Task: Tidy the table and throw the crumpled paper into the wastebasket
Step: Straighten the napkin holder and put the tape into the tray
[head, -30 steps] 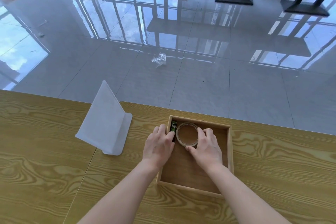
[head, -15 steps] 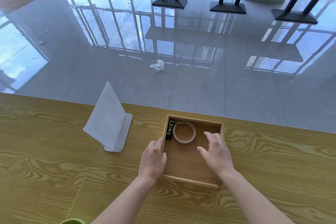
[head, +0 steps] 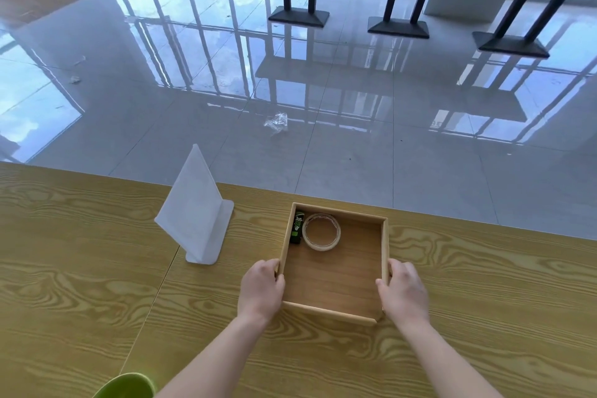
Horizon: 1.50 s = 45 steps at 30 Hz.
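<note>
A shallow wooden tray [head: 336,313] sits on the wood-grain table [head: 97,284] near its far edge. A roll of clear tape [head: 321,231] and a small black-and-green lighter [head: 297,228] lie in its far left corner. My left hand [head: 261,291] grips the tray's left wall near the front corner. My right hand [head: 403,294] grips the right wall opposite it. No crumpled paper shows on the table.
A white L-shaped sign stand [head: 197,213] stands left of the tray. A green rim [head: 127,386] pokes in at the bottom edge. On the glossy floor beyond the table lies a crumpled clear wrapper [head: 276,123]; black table bases [head: 298,14] stand farther back.
Both hands left the tape and lighter inside the tray and drew back to its sides, where they now hold the left and right walls. The view has tilted up slightly.
</note>
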{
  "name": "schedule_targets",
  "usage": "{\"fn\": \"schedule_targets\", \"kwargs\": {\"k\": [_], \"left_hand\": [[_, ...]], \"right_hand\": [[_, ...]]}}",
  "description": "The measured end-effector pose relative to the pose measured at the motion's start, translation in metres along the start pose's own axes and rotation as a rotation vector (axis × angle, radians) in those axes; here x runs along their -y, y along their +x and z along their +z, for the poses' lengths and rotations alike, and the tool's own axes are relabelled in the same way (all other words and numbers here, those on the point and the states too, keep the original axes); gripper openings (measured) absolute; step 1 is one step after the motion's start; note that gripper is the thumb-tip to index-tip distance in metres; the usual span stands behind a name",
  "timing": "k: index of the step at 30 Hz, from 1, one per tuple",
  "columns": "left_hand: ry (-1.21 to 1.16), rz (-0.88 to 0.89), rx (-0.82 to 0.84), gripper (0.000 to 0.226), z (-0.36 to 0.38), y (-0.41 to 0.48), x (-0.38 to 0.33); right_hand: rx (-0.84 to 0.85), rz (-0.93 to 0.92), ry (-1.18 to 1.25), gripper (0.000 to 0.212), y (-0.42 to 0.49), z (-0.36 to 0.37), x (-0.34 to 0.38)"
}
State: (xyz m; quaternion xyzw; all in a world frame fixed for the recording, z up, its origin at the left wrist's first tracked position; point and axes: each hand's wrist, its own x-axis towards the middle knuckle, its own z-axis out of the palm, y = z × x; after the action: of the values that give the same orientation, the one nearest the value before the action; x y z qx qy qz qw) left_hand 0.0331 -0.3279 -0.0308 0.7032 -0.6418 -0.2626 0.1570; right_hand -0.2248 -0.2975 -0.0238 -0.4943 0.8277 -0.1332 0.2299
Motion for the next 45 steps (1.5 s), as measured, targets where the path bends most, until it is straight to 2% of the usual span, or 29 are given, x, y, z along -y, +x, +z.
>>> {"fn": "schedule_targets", "kwargs": {"k": [7, 11, 16, 24, 27, 35, 45], "left_hand": [[0.014, -0.068, -0.067, 0.016, -0.020, 0.000, 0.023], [0.039, -0.110, -0.094, 0.008, -0.037, 0.002, 0.038], [0.031, -0.157, -0.126, 0.018, -0.050, 0.008, 0.055], [-0.035, -0.185, -0.159, 0.011, -0.059, 0.017, 0.067], [-0.006, -0.181, -0.153, 0.023, -0.061, 0.018, 0.069], [-0.028, -0.182, -0.143, 0.035, -0.065, 0.019, 0.069], [-0.024, -0.180, -0.134, 0.020, -0.067, 0.020, 0.072]], "right_hand": [[0.031, -0.034, 0.058, 0.043, 0.001, 0.015, 0.029], [0.063, -0.078, 0.067, 0.044, 0.005, 0.027, 0.053], [0.073, -0.127, 0.062, 0.041, 0.010, 0.041, 0.078], [0.072, -0.139, 0.067, 0.041, 0.015, 0.052, 0.095], [0.068, -0.138, 0.085, 0.041, 0.015, 0.054, 0.096], [0.061, -0.132, 0.082, 0.046, 0.013, 0.055, 0.098], [0.056, -0.126, 0.092, 0.048, 0.006, 0.053, 0.099]]}}
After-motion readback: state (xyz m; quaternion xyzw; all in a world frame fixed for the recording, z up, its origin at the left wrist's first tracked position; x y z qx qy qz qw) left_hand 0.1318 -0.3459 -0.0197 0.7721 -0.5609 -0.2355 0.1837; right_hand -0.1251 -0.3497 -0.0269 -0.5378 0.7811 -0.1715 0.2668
